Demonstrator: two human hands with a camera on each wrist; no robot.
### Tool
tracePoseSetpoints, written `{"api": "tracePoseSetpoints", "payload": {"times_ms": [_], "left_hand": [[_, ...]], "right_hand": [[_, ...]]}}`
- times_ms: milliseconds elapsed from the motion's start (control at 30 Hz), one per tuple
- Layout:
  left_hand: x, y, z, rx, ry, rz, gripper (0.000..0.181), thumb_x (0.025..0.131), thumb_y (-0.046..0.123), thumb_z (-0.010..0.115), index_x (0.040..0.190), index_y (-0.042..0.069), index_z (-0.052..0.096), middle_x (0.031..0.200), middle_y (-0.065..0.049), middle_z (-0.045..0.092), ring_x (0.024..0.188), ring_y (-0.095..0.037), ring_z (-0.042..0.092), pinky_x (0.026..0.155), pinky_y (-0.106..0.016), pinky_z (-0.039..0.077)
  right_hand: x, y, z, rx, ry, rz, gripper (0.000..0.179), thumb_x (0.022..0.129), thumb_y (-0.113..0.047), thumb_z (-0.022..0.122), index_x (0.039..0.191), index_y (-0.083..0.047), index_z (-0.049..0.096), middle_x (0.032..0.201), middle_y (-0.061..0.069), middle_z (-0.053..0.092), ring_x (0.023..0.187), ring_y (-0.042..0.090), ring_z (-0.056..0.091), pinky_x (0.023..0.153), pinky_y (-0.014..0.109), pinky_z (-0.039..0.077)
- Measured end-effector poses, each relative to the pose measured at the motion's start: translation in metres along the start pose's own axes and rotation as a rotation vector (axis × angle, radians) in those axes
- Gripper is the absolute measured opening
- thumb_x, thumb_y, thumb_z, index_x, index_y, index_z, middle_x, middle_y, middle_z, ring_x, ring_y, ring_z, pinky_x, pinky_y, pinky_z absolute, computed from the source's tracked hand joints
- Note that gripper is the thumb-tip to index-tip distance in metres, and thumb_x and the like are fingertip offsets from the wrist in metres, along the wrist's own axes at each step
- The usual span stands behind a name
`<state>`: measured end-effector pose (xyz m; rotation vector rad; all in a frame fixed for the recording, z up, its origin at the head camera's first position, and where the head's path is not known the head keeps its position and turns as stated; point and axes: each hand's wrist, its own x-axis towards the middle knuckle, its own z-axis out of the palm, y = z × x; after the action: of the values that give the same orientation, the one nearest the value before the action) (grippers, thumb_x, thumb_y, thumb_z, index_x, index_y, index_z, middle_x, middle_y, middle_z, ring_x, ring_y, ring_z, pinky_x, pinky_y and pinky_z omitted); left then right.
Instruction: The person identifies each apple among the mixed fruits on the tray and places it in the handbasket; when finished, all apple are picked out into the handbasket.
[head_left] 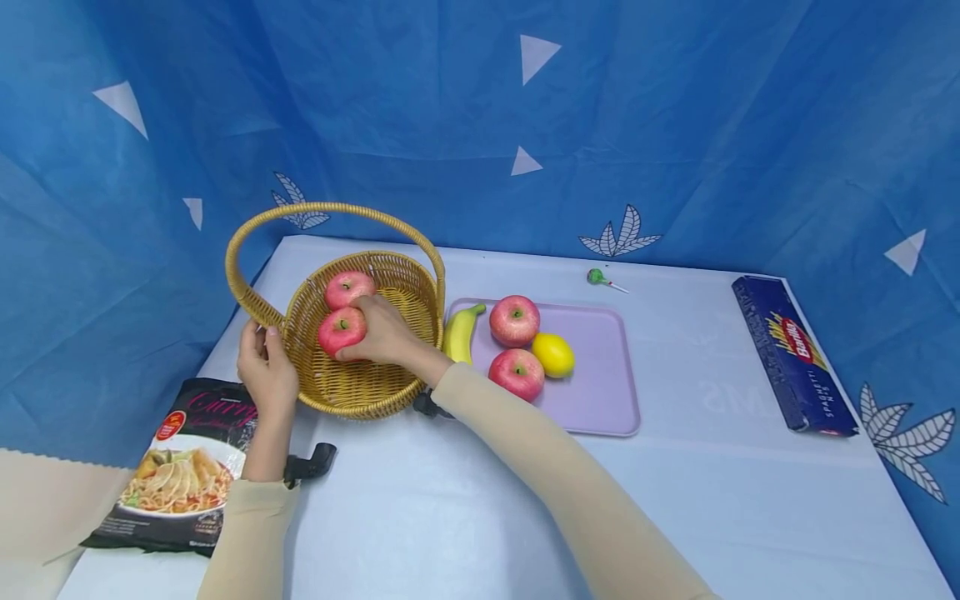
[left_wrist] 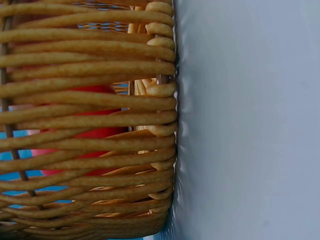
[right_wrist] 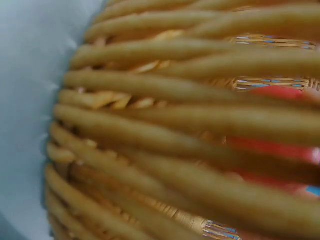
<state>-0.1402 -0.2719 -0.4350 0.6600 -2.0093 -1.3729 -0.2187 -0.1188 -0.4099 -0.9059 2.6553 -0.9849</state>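
Note:
A wicker basket (head_left: 390, 400) with a tall arched handle stands at the left of the table. Inside it, my right hand (head_left: 384, 332) grips a red apple (head_left: 340, 332), thumb at its near side and fingers over its far side. Just behind that one sits a second apple (head_left: 345, 287), partly overlapped by the hand. My left hand (head_left: 268, 375) holds the basket's left rim at the foot of the handle with curled fingers. Both wrist views look through the weave (left_wrist: 90, 120), where red apple skin (right_wrist: 275, 155) shows between the strands.
Right of the basket, a lilac tray (head_left: 600, 408) bears two apples (head_left: 515, 321), a lemon (head_left: 553, 356) and a banana (head_left: 461, 335). A green lollipop (head_left: 596, 277) lies behind it. A blue spaghetti box (head_left: 787, 350) is far right; a black noodle packet (head_left: 180, 467) lies front left.

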Motion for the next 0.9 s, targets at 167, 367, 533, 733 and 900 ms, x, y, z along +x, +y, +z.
{"api": "tracePoseSetpoints", "payload": {"times_ms": [167, 367, 533, 733, 900], "left_hand": [[-0.0006, 0.0009, 0.0005, -0.005, -0.01, -0.001, 0.038, 0.106, 0.027, 0.039, 0.141, 0.017, 0.05, 0.137, -0.011, 0.058, 0.123, -0.019, 0.056, 0.103, -0.041, 0.048], [-0.0003, 0.0013, 0.0002, -0.021, -0.008, 0.004, 0.039, 0.106, 0.025, 0.039, 0.142, 0.014, 0.05, 0.138, -0.011, 0.058, 0.125, -0.019, 0.054, 0.105, -0.04, 0.047], [0.0016, 0.0007, 0.0002, -0.012, 0.002, 0.007, 0.039, 0.106, 0.025, 0.04, 0.142, 0.014, 0.05, 0.138, -0.012, 0.058, 0.125, -0.017, 0.054, 0.105, -0.039, 0.047], [0.0005, 0.0009, 0.0006, -0.026, 0.0, 0.006, 0.039, 0.106, 0.023, 0.04, 0.142, 0.011, 0.049, 0.138, -0.011, 0.058, 0.125, -0.019, 0.054, 0.104, -0.039, 0.047], [0.0, 0.0015, 0.0015, -0.021, 0.002, 0.003, 0.039, 0.106, 0.023, 0.04, 0.141, 0.011, 0.05, 0.137, -0.011, 0.059, 0.123, -0.019, 0.055, 0.103, -0.036, 0.048]], "right_hand": [[0.0025, -0.001, 0.0037, -0.039, -0.009, -0.007, 0.081, 0.074, -0.044, 0.083, 0.138, -0.008, 0.049, 0.135, 0.007, 0.053, 0.128, 0.02, 0.048, 0.106, 0.028, 0.042], [0.0045, -0.0022, 0.0068, -0.065, -0.037, -0.019, 0.082, 0.075, -0.046, 0.082, 0.139, -0.009, 0.047, 0.14, 0.01, 0.047, 0.129, 0.019, 0.045, 0.106, 0.027, 0.042], [0.0061, -0.0039, 0.0076, -0.081, -0.059, -0.024, 0.083, 0.078, -0.049, 0.079, 0.141, -0.008, 0.044, 0.142, 0.011, 0.044, 0.13, 0.019, 0.045, 0.107, 0.026, 0.041], [0.0037, -0.0042, 0.0084, -0.082, -0.107, 0.006, 0.089, 0.079, -0.053, 0.076, 0.146, -0.009, 0.037, 0.146, 0.012, 0.04, 0.132, 0.019, 0.044, 0.108, 0.027, 0.042], [0.0023, -0.0034, 0.0091, -0.076, -0.113, 0.003, 0.093, 0.079, -0.052, 0.076, 0.149, -0.009, 0.032, 0.146, 0.012, 0.039, 0.132, 0.018, 0.044, 0.108, 0.027, 0.041]]}}
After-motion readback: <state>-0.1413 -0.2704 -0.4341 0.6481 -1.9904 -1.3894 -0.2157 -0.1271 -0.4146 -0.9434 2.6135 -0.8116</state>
